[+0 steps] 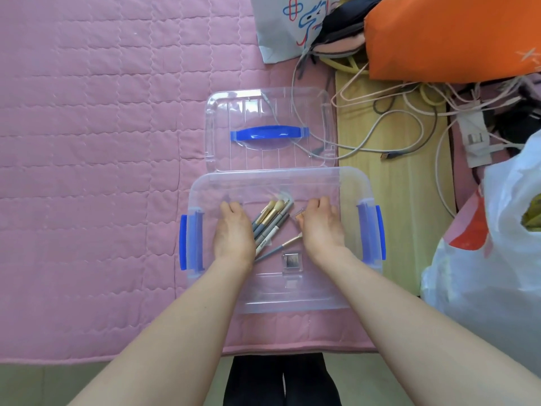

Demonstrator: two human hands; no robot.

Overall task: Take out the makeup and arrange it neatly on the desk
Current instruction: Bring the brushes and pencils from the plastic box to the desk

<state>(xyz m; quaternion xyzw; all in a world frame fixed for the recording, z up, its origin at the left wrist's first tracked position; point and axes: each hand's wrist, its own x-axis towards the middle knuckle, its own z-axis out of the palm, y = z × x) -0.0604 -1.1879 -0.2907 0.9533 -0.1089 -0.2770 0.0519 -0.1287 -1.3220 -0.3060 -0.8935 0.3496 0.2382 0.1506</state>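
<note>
A clear plastic storage box (348,183) with blue side latches sits open on the pink quilt. Both my hands are inside it, palms down. My left hand (234,232) rests just left of a bundle of makeup brushes (270,222) with grey handles and pale bristles, and nothing shows in its grip. My right hand (320,227) lies to the right of the brushes. A small clear piece (299,213) pokes out at its thumb side, and whether the hand grips it is unclear. A small square clear compact (292,260) lies near the box's front wall.
The box's clear lid (222,136) with a blue handle lies flat just behind the box. To the right are a wooden surface (395,200) with tangled cables (409,118), a white plastic bag (497,244) and an orange bag (448,33). Pink quilt (87,142) spreads to the left.
</note>
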